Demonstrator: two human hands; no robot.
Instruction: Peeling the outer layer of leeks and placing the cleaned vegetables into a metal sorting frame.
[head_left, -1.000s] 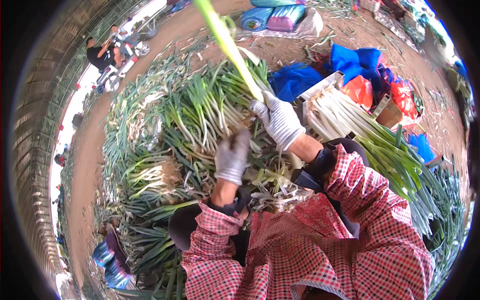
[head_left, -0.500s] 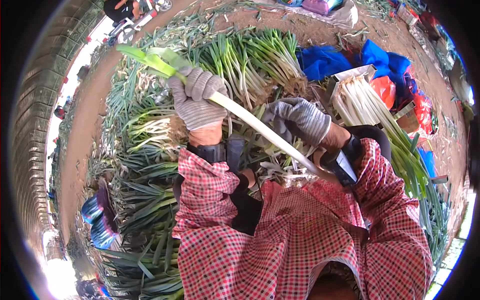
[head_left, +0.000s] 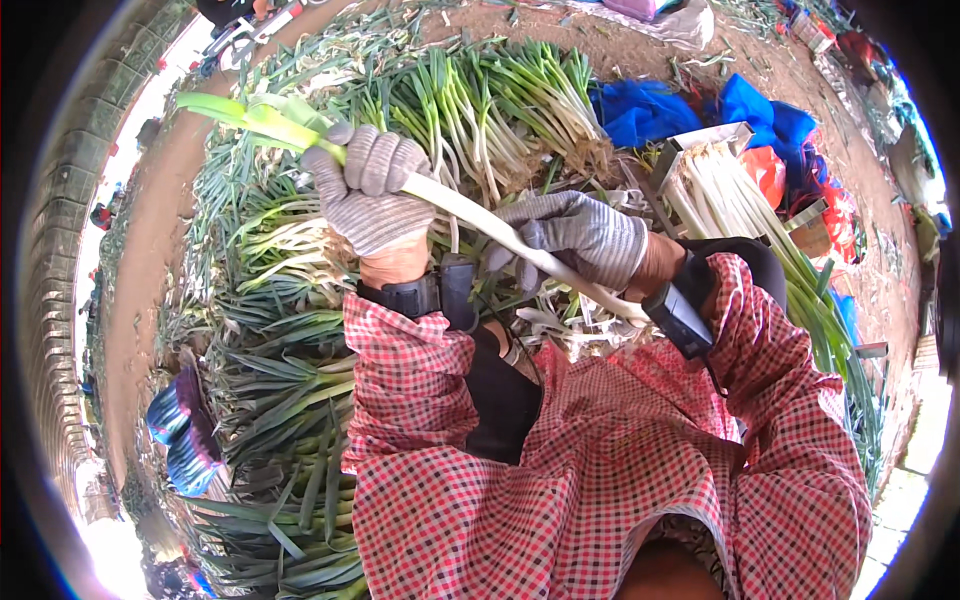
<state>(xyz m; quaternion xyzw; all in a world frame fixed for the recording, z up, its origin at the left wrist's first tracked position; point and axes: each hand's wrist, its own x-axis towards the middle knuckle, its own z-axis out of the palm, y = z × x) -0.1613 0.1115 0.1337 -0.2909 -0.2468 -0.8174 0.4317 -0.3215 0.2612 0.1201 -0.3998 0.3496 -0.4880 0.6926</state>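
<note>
My left hand, in a grey striped knit glove, is closed round the upper part of a long green onion. Its green leaf end sticks out past the fist to the upper left. The white stalk slants down to the right, its root end close to the watch-like device on my right wrist. My gloved right hand has curled fingers against the lower white stalk, pinching it. Some of those fingertips are hidden by the stalk.
Bundles of green onions lie beyond my hands, with more leafy ones at left. Trimmed white onions rest in a metal-sided holder at right. Blue netting and an orange-red bag lie behind it.
My right hand has moved left and down onto the stalk, from beside it. My left hand, still round the green onion, has shifted slightly left in the view.
</note>
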